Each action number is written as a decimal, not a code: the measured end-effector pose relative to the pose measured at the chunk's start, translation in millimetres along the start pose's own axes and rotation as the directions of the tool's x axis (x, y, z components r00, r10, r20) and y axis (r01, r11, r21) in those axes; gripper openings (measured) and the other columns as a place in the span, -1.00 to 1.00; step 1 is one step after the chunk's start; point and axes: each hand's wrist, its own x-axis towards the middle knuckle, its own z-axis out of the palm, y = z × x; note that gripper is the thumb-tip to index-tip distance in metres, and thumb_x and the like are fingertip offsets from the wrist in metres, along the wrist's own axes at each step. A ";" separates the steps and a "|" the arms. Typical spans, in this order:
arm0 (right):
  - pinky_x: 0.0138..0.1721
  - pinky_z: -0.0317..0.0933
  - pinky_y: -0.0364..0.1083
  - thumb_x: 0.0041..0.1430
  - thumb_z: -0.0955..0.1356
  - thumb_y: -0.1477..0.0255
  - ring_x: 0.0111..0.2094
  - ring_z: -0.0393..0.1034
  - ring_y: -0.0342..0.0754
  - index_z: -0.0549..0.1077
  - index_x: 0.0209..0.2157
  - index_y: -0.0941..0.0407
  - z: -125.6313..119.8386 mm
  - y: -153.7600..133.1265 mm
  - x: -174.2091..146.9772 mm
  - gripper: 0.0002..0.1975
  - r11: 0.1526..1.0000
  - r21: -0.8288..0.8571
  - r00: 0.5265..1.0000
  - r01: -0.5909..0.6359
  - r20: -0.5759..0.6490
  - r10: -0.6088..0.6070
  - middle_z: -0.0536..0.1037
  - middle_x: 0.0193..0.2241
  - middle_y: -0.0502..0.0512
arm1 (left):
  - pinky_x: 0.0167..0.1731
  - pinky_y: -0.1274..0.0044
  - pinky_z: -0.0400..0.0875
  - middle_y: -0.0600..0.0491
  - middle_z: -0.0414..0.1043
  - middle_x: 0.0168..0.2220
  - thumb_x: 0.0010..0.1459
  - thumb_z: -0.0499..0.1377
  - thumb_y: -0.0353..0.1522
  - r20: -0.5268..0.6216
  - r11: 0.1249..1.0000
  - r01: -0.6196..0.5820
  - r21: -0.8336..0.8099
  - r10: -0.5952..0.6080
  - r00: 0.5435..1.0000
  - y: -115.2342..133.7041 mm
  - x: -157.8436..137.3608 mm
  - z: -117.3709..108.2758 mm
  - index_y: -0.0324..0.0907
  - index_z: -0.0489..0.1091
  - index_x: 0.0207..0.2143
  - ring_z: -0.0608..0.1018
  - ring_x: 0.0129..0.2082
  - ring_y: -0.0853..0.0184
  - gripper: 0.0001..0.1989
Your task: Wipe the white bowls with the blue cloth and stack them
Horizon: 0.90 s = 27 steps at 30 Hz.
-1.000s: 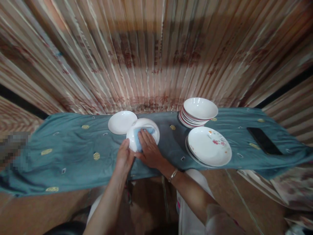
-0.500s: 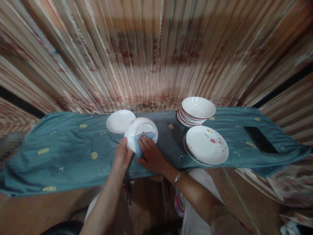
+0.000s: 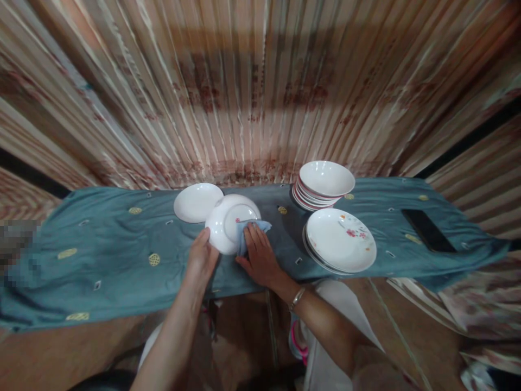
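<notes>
A white bowl [image 3: 222, 220] is tilted with its underside and foot ring facing me. My left hand [image 3: 202, 252] is closed on its lower left rim; the fingers behind it are hidden. Against the right part of the underside, my right hand [image 3: 260, 258] presses a light blue cloth [image 3: 262, 224], its fingers close together on top. Just behind the bowl, a plain white plate [image 3: 197, 202] lies on the teal tablecloth [image 3: 122, 244], partly covered by the bowl.
Right of centre stands a stack of bowls [image 3: 326, 178] with red-banded sides. In front of it is a small stack of flower-patterned plates [image 3: 337, 239]. A black phone [image 3: 428, 231] lies farther right. A pleated curtain [image 3: 244, 98] hangs behind the table.
My right hand has slid the cloth to the right across the bowl's underside, uncovering more of the foot ring. My left hand keeps its hold on the bowl.
</notes>
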 end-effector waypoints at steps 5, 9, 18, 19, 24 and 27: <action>0.31 -0.06 0.28 0.33 0.19 0.13 0.40 -0.27 0.23 -0.02 0.33 0.41 -2.7 6.0 8.8 -0.23 0.998 -0.009 0.998 -0.066 -0.022 0.065 0.03 0.34 0.52 | -0.13 0.52 0.48 -0.02 0.59 -0.38 0.02 0.31 -0.46 0.033 1.000 -0.020 0.004 0.020 0.999 -1.9 -0.8 0.7 -0.29 0.52 -0.41 0.59 -0.37 0.36 -0.94; 0.30 -0.07 0.29 0.34 0.18 0.14 0.40 -0.26 0.26 0.00 0.32 0.42 -4.7 8.9 18.8 -0.24 0.996 0.002 0.995 -0.085 -0.046 0.085 0.04 0.33 0.55 | -0.16 0.53 0.47 -0.04 0.59 -0.36 0.00 0.31 -0.47 0.031 1.000 -0.015 -0.009 0.016 0.999 -1.1 -3.9 4.2 -0.31 0.53 -0.41 0.57 -0.39 0.38 -0.94; 0.31 -0.09 0.30 0.34 0.18 0.20 0.41 -0.27 0.23 -0.07 0.35 0.38 -3.2 3.1 37.4 -0.27 0.996 0.030 0.988 -0.090 -0.123 0.093 0.03 0.34 0.50 | -0.22 0.57 0.49 0.00 0.61 -0.36 -0.05 0.37 -0.42 0.067 1.000 -0.024 0.003 0.023 0.998 -1.1 -9.8 6.4 -0.26 0.51 -0.42 0.58 -0.39 0.38 -0.88; 0.31 -0.10 0.30 0.35 0.17 0.20 0.41 -0.28 0.23 -0.07 0.35 0.38 -3.3 2.1 38.7 -0.27 0.996 0.031 0.988 -0.084 -0.127 0.087 0.02 0.34 0.50 | -0.23 0.57 0.49 0.01 0.60 -0.37 -0.05 0.37 -0.42 0.065 1.000 -0.022 0.004 0.022 0.998 -0.8 -10.1 6.6 -0.25 0.51 -0.43 0.58 -0.39 0.39 -0.89; 0.33 -0.10 0.26 0.35 0.15 0.18 0.41 -0.28 0.22 -0.06 0.34 0.42 -3.7 -4.9 43.7 -0.26 0.998 0.058 0.989 -0.006 -0.149 0.015 0.00 0.35 0.52 | -0.26 0.57 0.49 0.04 0.58 -0.42 -0.06 0.37 -0.44 0.059 1.000 0.002 0.007 -0.002 0.998 0.7 -10.8 7.7 -0.24 0.49 -0.44 0.57 -0.42 0.39 -0.88; 0.33 -0.09 0.28 0.35 0.15 0.16 0.41 -0.30 0.22 -0.10 0.35 0.40 -2.4 -12.5 45.2 -0.25 0.997 0.071 0.985 0.037 -0.171 -0.024 -0.02 0.35 0.50 | -0.26 0.56 0.48 0.04 0.57 -0.43 -0.08 0.38 -0.44 0.073 1.000 0.006 0.012 -0.007 0.997 0.9 -12.2 8.7 -0.24 0.48 -0.44 0.57 -0.42 0.38 -0.86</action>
